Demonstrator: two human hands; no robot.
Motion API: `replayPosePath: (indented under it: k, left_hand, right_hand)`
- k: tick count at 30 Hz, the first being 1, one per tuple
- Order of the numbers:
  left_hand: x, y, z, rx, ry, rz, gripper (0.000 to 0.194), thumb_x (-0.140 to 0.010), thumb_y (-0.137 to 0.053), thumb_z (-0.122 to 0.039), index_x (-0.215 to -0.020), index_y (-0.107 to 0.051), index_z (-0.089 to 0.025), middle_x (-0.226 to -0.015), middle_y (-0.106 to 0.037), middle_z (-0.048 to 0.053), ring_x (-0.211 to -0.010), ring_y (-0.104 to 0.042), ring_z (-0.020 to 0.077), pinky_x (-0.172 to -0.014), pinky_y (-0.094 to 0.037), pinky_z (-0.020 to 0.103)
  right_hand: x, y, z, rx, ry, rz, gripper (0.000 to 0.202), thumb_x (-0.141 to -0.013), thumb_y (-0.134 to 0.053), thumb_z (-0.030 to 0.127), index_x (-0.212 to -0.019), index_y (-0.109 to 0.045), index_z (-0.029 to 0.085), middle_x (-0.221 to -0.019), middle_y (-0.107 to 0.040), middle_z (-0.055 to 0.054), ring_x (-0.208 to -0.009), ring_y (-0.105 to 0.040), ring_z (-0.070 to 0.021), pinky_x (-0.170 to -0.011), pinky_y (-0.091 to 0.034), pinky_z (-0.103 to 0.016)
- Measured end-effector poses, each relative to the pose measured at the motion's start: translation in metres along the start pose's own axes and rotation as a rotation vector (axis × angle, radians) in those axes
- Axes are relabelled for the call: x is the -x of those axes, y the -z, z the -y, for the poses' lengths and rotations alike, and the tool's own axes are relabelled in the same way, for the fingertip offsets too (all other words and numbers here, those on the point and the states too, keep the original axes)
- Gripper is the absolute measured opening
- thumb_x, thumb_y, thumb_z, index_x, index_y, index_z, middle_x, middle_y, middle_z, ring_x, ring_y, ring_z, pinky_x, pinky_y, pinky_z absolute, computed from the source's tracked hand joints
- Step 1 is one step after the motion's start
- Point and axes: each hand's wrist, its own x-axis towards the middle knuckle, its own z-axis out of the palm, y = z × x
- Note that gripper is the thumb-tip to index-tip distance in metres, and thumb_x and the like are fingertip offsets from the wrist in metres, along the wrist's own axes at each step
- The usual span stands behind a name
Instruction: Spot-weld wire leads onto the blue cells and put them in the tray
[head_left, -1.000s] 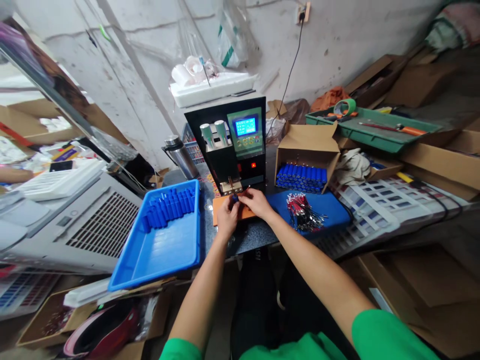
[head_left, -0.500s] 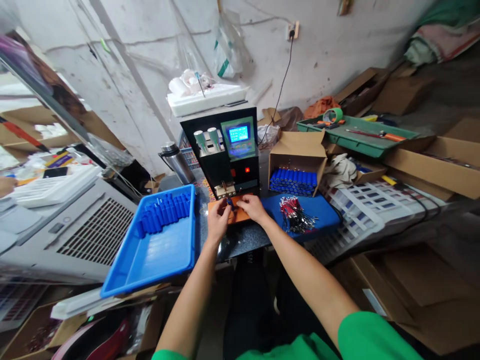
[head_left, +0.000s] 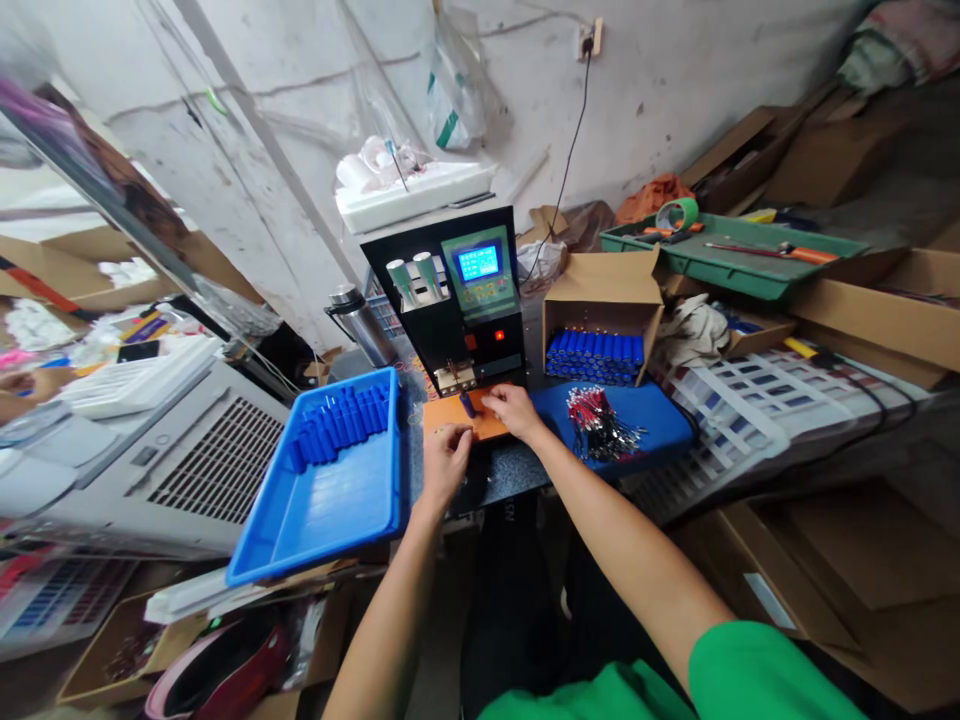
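A dark blue cylindrical cell [head_left: 467, 404] stands tilted on the orange plate [head_left: 489, 426], just under the metal tips of a black spot welder [head_left: 454, 378] with a lit screen. My left hand [head_left: 448, 463] is at the plate's near left edge, apart from the cell, its fingers curled together; what they hold, if anything, is hidden. My right hand [head_left: 513, 411] rests over the plate to the right of the cell, thumb and fingers pinched; anything between them is too small to make out. A bundle of red and black wire leads [head_left: 602, 424] lies on a blue pad [head_left: 664, 417] to the right.
At left, a blue tray [head_left: 315, 510] holds several blue cells [head_left: 345, 420]. An open cardboard box [head_left: 604, 281] of blue cells stands behind the pad. A steel flask [head_left: 364, 325] is left of the welder. A green tray [head_left: 742, 255] with tools sits back right. Another person's hand shows far left.
My left hand has drawn back from the cell toward me, leaving the cell visible under the welder tips. My right hand stays beside it. The view has shifted slightly.
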Motion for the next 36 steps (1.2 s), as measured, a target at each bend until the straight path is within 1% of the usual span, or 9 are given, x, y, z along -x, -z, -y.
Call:
replayPosePath:
  k: [4,10,15,19,23,26,28,31,36]
  left_hand:
    - [-0.003,-0.004,-0.003,0.134,0.099,-0.024,0.025,-0.085,-0.062,-0.041,-0.082,-0.07,-0.017,-0.075,-0.071,0.005,-0.07,-0.066,0.0187,-0.069,-0.053,0.031]
    - [-0.007,-0.01,-0.01,0.249,0.132,-0.022,0.03,-0.086,-0.06,-0.046,-0.08,-0.065,-0.016,-0.073,-0.069,0.004,-0.067,-0.064,0.0166,-0.066,-0.051,0.029]
    - [-0.007,-0.022,-0.004,0.189,0.144,-0.074,0.03,-0.088,-0.058,-0.045,-0.078,-0.063,-0.016,-0.072,-0.066,0.003,-0.07,-0.063,0.0164,-0.07,-0.05,0.029]
    - [-0.004,-0.02,-0.004,0.154,0.12,-0.098,0.027,-0.088,-0.059,-0.042,-0.085,-0.066,-0.016,-0.076,-0.067,0.004,-0.072,-0.063,0.0167,-0.072,-0.051,0.029]
    - [-0.006,-0.007,-0.006,-0.005,-0.046,-0.192,0.021,-0.087,-0.06,-0.035,-0.095,-0.069,-0.018,-0.095,-0.067,0.007,-0.09,-0.064,0.0196,-0.085,-0.053,0.035]
    - [-0.012,-0.002,-0.001,-0.139,-0.212,-0.079,0.024,-0.086,-0.062,-0.029,-0.106,-0.069,-0.02,-0.126,-0.059,0.012,-0.117,-0.057,0.0243,-0.103,-0.047,0.042]
    - [-0.017,-0.003,0.006,-0.17,-0.234,0.038,0.034,-0.086,-0.062,-0.027,-0.119,-0.065,-0.021,-0.135,-0.054,0.013,-0.122,-0.055,0.0257,-0.105,-0.045,0.044]
    - [-0.021,-0.007,0.015,-0.194,-0.214,0.11,0.042,-0.085,-0.062,-0.026,-0.127,-0.062,-0.022,-0.127,-0.06,0.013,-0.116,-0.059,0.0257,-0.102,-0.047,0.044]
    - [-0.017,-0.007,0.014,-0.135,-0.187,0.102,0.05,-0.081,-0.067,-0.027,-0.13,-0.059,-0.022,-0.102,-0.068,0.008,-0.092,-0.065,0.0205,-0.089,-0.052,0.037]
  right_hand:
    - [0.004,0.005,0.004,-0.046,0.029,0.128,0.029,-0.074,-0.062,0.043,-0.057,-0.056,0.02,-0.05,-0.05,0.003,-0.055,-0.048,-0.0132,-0.054,-0.036,-0.024]
    - [0.005,0.008,0.003,-0.09,0.051,0.264,0.027,-0.068,-0.071,0.042,-0.072,-0.07,0.015,-0.069,-0.067,-0.002,-0.064,-0.056,-0.0142,-0.061,-0.042,-0.025]
    - [0.005,0.006,0.001,-0.119,0.033,0.257,0.027,-0.068,-0.072,0.041,-0.069,-0.07,0.014,-0.064,-0.065,-0.001,-0.06,-0.055,-0.0131,-0.058,-0.042,-0.024]
    - [0.005,0.005,0.001,-0.093,0.025,0.203,0.026,-0.069,-0.07,0.041,-0.068,-0.068,0.014,-0.061,-0.063,-0.001,-0.059,-0.054,-0.0127,-0.056,-0.04,-0.024]
    - [0.004,0.005,0.001,-0.073,0.02,0.12,0.025,-0.07,-0.067,0.04,-0.065,-0.065,0.016,-0.055,-0.058,0.001,-0.057,-0.051,-0.0127,-0.054,-0.038,-0.023]
    - [0.004,0.005,0.002,-0.108,0.01,0.067,0.025,-0.071,-0.065,0.041,-0.063,-0.062,0.017,-0.05,-0.053,0.003,-0.053,-0.048,-0.0124,-0.053,-0.036,-0.023]
    - [0.005,0.005,0.004,-0.136,0.004,0.043,0.025,-0.072,-0.064,0.041,-0.062,-0.062,0.018,-0.048,-0.05,0.004,-0.051,-0.046,-0.012,-0.051,-0.034,-0.023]
    - [0.005,0.005,0.005,-0.166,-0.003,0.019,0.026,-0.072,-0.063,0.041,-0.059,-0.058,0.019,-0.046,-0.047,0.005,-0.048,-0.043,-0.0109,-0.05,-0.032,-0.023]
    - [0.004,0.005,0.004,-0.197,-0.011,0.002,0.03,-0.071,-0.064,0.042,-0.055,-0.054,0.019,-0.045,-0.046,0.005,-0.046,-0.039,-0.0097,-0.05,-0.031,-0.023]
